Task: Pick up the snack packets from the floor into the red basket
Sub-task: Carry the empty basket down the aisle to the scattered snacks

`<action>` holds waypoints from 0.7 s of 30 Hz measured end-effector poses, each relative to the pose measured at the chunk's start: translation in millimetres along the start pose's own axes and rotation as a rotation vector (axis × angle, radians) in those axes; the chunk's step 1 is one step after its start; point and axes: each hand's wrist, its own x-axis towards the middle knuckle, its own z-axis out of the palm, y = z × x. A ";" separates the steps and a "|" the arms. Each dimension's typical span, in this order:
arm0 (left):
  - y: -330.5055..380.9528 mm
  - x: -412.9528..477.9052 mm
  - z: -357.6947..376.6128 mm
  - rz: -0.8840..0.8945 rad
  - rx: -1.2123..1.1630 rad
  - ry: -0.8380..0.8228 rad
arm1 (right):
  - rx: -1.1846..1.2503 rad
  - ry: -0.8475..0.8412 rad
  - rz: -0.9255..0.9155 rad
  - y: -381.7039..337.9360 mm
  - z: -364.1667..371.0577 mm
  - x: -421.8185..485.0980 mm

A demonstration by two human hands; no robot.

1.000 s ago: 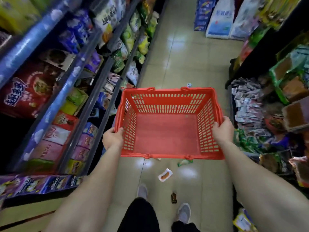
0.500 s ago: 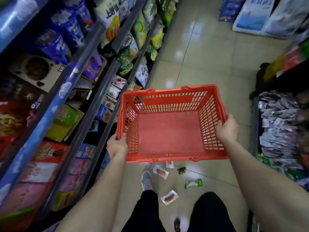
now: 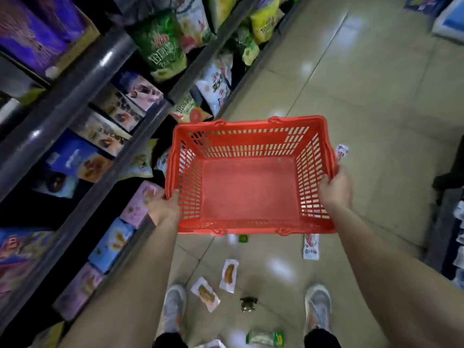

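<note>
Both hands gripping slatted red plastic basket, flat glossy snack packets on tiled floor

Glossy beige tiled floor with ceiling-light glare ahead of hands; dark metal shelving stocked with packaged goods left of hands.

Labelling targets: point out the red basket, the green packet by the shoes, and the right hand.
red basket (image 3: 247, 194), head view, bare floor of the basket.
green packet (image 3: 265, 338), head view, middle of wrapper.
right hand (image 3: 335, 188), head view, back of hand.
</note>
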 end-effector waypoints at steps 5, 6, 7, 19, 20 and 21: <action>-33.4 66.9 109.8 0.002 0.005 0.016 | 0.034 0.027 -0.043 45.1 94.5 76.9; -38.1 76.9 126.5 0.000 -0.007 0.015 | 0.034 0.025 -0.036 53.0 112.5 88.4; -44.0 87.4 142.8 -0.010 -0.017 0.017 | 0.032 0.019 -0.032 61.0 129.7 99.6; -72.7 143.5 251.6 -0.035 -0.039 -0.005 | 0.036 -0.029 -0.039 112.5 230.0 184.6; -70.9 145.9 254.9 -0.033 -0.032 -0.006 | 0.031 -0.023 -0.047 113.0 231.4 188.8; -69.0 149.2 257.5 -0.034 -0.024 -0.006 | 0.023 -0.014 -0.055 112.3 232.8 192.0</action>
